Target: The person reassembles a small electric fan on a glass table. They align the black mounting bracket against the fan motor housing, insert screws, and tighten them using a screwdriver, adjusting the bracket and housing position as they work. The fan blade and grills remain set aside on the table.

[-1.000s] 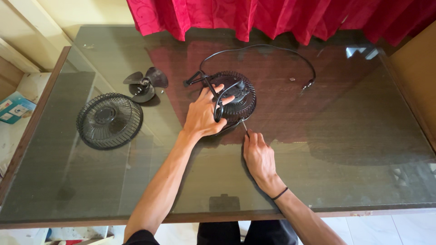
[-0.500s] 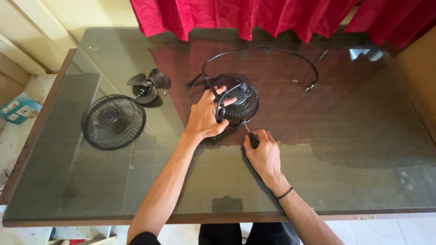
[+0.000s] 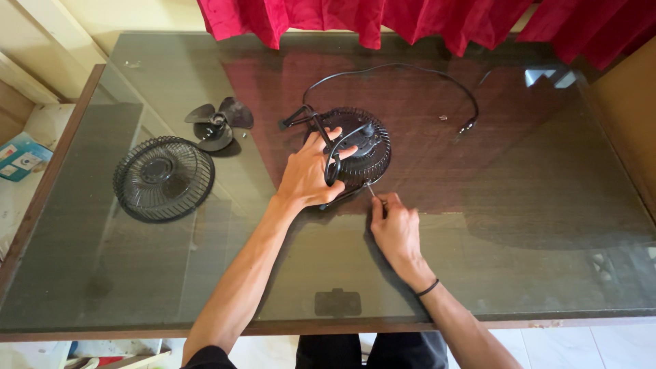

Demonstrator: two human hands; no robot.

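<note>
we seem to be in a home room: a glass-topped wooden table [image 3: 519, 225] stands against a cream wall [image 3: 137, 17], red curtains [image 3: 424, 20] hang behind it, and pale floor tiles [image 3: 588, 348] show below.
</note>
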